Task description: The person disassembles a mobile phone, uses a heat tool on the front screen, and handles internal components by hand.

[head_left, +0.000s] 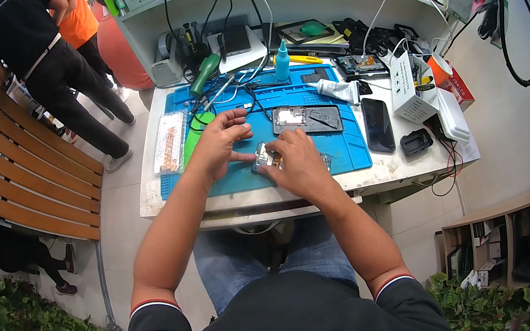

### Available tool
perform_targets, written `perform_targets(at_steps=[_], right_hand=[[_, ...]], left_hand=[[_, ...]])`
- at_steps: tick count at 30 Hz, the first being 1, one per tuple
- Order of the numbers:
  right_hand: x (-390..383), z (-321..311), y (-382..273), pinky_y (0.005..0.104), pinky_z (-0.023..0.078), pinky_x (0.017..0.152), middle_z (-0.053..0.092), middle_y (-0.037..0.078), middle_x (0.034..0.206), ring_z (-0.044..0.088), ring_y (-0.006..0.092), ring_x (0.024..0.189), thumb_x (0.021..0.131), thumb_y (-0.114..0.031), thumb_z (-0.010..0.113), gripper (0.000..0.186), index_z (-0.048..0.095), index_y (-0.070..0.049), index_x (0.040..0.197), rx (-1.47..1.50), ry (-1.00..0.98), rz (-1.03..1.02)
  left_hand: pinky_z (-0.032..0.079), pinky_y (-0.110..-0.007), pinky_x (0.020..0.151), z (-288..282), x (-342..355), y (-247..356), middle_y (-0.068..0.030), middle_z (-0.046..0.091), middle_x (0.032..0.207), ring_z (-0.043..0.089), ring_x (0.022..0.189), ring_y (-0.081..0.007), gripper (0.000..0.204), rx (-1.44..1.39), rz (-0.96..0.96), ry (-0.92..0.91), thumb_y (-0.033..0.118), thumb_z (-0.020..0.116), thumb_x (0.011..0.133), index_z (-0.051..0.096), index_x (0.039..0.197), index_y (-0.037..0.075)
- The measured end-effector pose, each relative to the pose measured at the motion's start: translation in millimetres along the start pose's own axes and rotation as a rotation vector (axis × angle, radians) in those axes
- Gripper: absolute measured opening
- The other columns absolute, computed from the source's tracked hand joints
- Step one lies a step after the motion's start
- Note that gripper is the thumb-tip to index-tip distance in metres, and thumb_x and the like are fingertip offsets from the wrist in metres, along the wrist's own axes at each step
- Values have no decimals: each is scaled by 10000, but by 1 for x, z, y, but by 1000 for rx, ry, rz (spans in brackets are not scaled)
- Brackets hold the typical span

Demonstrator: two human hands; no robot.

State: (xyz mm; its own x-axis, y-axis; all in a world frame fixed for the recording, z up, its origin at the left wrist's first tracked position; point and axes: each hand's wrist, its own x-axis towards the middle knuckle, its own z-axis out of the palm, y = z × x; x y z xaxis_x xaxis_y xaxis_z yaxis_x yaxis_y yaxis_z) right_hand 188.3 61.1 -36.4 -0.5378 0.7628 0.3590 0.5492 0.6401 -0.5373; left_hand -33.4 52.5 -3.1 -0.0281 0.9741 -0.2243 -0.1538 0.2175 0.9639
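My right hand (299,164) grips the near end of an opened phone (263,155) with bare metal and circuit parts showing, low over the blue repair mat (226,183). Much of that phone is hidden under my fingers. My left hand (220,146) is beside it, fingers apart, the thumb stretched toward the phone's left edge; whether it touches is unclear. Just beyond my right hand lies a dark phone housing (313,118) with small pieces on it. A bright green strip (196,138) lies left of my left hand.
At the mat's left is a clear tray of small copper-coloured parts (170,144). Behind are a green-handled tool (205,75), tangled cables and a blue bottle (282,63). A white tube (338,90), a black phone (377,125) and a white box (412,87) stand right. People are at far left.
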Motion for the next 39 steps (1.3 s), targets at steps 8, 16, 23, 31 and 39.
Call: perform_targets(at_steps=[8,16,23,31,39], right_hand=[[4,0,7,470,485,1001,678,120,1144,600,334,1154,887,-291,921,381,843,-111,1213,-16,-34,-85],[4,-4,6,459,491,994,665,105,1106,605,315,1117,914,-281,893,276,875,-147,1154,-49,-48,-141],[0,-2,8,441,473,931,653,65,1027,587,279,1056,923,-309,890,236,889,-123,1069,-114,26,-273],[-5,0,7,440,475,902,654,52,1017,588,275,1041,934,-296,874,220,871,-94,1023,-131,62,-301],[-10,8,7,448,474,885,668,47,1016,598,279,1046,914,-278,873,203,835,-81,946,-181,133,-321]], left_hand=[[702,-396,902,1,0,-20,-137,529,1479,673,1212,-244,539,188,223,-100,88,735,1041,513,1527,22],[700,-335,814,-2,2,-29,-106,584,1377,680,1074,-177,421,267,334,-77,-5,717,989,583,1388,7],[698,-341,840,-6,4,-19,-111,590,1329,696,1073,-186,376,486,411,-66,-32,691,1013,582,1371,0],[670,-343,863,-3,6,-17,-109,609,1320,708,1058,-195,330,672,528,-116,-25,678,1011,611,1334,1],[618,-374,856,0,12,-5,-117,616,1287,714,1047,-215,305,796,605,-308,-29,631,1010,623,1307,43]])
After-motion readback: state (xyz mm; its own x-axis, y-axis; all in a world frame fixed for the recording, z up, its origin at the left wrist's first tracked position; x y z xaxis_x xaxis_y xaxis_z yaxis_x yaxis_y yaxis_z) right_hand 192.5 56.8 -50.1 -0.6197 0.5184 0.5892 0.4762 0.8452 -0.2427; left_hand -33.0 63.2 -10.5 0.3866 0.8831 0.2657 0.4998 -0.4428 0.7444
